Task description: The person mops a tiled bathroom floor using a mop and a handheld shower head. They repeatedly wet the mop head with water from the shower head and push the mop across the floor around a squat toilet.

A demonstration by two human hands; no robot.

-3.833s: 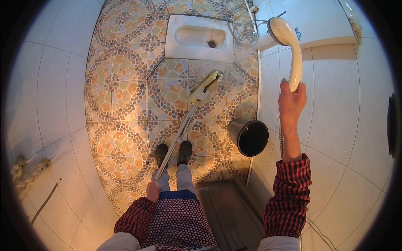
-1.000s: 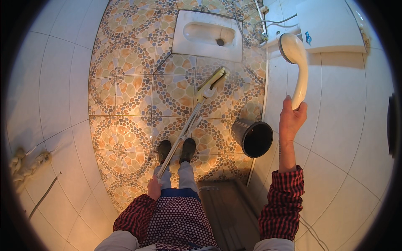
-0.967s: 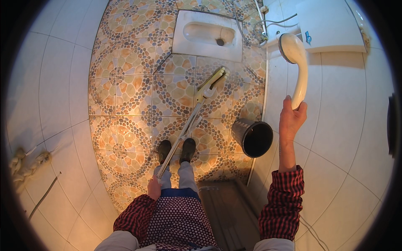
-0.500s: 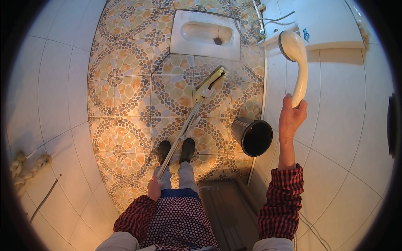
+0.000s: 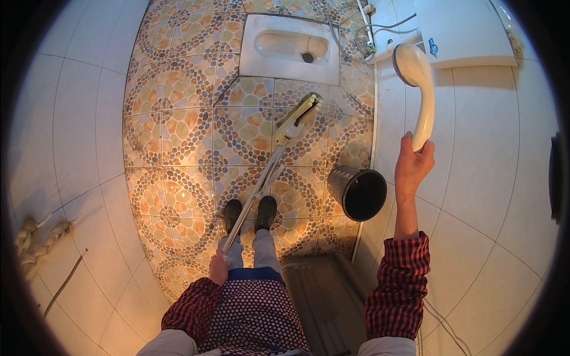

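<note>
My right hand (image 5: 411,163) is raised at the right, closed around the lower handle of a cream shower head (image 5: 425,98). The dark-rimmed face of the shower head points left, toward the floor side. Low in the middle, my left hand (image 5: 218,268) grips the upper end of a mop (image 5: 256,188) with a long pale handle. This handle slants away from me to the right. Its yellowish clamp head with white rollers (image 5: 301,115) is down at the tiled floor, short of a white squat toilet (image 5: 291,70). Whether water leaves the shower head cannot be made out.
A black bucket (image 5: 363,196) stands by the right wall, beyond a dark brown board-like surface (image 5: 323,296). Grey hoses (image 5: 356,50) run near the far right corner, beside a white cabinet-like box (image 5: 475,35). Braided pale cords (image 5: 47,243) hang on the left wall.
</note>
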